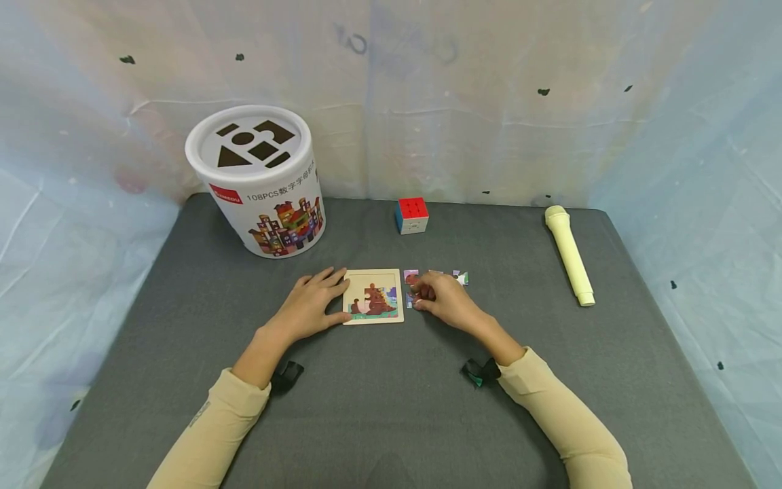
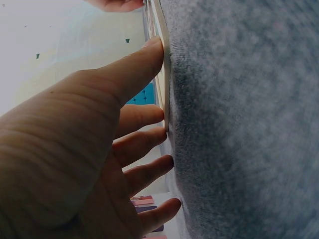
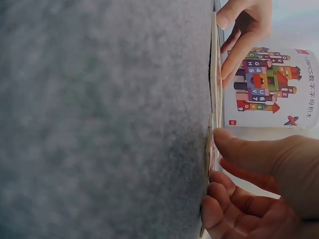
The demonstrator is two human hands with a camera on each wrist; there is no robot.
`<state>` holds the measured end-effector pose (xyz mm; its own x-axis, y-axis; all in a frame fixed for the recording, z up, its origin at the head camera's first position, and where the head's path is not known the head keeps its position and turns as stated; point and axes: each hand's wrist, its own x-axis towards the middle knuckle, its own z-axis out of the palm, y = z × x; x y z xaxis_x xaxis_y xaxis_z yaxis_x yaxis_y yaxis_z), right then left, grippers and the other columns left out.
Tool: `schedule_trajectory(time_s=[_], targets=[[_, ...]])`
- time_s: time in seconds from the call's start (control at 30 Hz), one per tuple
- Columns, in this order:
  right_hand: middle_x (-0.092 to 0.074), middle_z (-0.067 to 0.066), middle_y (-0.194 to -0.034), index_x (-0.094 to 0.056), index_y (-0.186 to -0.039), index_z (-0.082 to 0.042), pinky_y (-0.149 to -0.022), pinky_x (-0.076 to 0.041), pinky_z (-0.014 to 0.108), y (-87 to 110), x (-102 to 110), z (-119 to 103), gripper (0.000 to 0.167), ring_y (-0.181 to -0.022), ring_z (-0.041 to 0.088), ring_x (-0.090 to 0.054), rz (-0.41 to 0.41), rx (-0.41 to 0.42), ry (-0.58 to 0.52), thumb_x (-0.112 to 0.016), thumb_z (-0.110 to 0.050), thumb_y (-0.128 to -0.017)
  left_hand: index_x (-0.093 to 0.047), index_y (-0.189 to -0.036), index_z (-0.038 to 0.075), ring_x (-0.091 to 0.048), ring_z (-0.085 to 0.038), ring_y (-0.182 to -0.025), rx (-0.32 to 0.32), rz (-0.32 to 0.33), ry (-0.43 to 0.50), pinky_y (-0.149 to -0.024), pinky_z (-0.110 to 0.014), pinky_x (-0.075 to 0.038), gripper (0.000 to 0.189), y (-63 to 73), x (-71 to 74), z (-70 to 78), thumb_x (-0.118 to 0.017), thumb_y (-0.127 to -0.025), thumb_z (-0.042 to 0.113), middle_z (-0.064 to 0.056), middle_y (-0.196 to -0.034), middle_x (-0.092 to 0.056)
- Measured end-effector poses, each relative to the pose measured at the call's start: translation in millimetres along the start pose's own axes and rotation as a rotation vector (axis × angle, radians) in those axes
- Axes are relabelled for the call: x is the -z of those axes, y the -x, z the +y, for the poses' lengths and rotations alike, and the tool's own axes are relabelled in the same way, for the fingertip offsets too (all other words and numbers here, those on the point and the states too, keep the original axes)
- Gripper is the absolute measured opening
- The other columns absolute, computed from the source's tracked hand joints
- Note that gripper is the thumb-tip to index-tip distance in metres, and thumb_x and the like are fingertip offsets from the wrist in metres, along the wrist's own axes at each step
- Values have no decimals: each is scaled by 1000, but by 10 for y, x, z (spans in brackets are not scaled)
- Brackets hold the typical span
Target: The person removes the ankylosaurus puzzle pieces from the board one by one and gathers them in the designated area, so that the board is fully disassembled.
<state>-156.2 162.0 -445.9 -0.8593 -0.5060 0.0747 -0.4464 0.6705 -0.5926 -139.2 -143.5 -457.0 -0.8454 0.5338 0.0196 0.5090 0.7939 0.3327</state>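
A square wooden jigsaw board lies on the grey table, partly filled with a brown animal picture. My left hand rests at its left side, fingers spread, thumb and fingertips touching the frame; the left wrist view shows the thumb against the board's edge. Just right of the board, my right hand has its fingers curled, thumb and forefinger pinching a small puzzle piece low over the cloth. Another puzzle piece lies above it. Beyond the knuckles is a green-and-white piece; one more is mostly hidden by the hand.
A big white block bucket with shaped holes in its lid stands at the back left. Behind the board sits a Rubik's cube. A pale yellow toy microphone lies at the right. Plastic sheeting hangs around the table.
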Motion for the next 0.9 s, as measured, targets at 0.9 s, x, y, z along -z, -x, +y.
schedule_trajectory(time_s=[0.9], targets=[[-58, 18, -114, -56, -134, 5, -68, -47, 26, -396, -346, -359, 55, -83, 28, -56, -121, 137, -235, -77, 5, -84, -51, -146, 6, -31, -38, -145, 16, -24, -1, -108, -66, -28, 77, -17, 6, 6, -75, -87, 47, -14, -157, -36]])
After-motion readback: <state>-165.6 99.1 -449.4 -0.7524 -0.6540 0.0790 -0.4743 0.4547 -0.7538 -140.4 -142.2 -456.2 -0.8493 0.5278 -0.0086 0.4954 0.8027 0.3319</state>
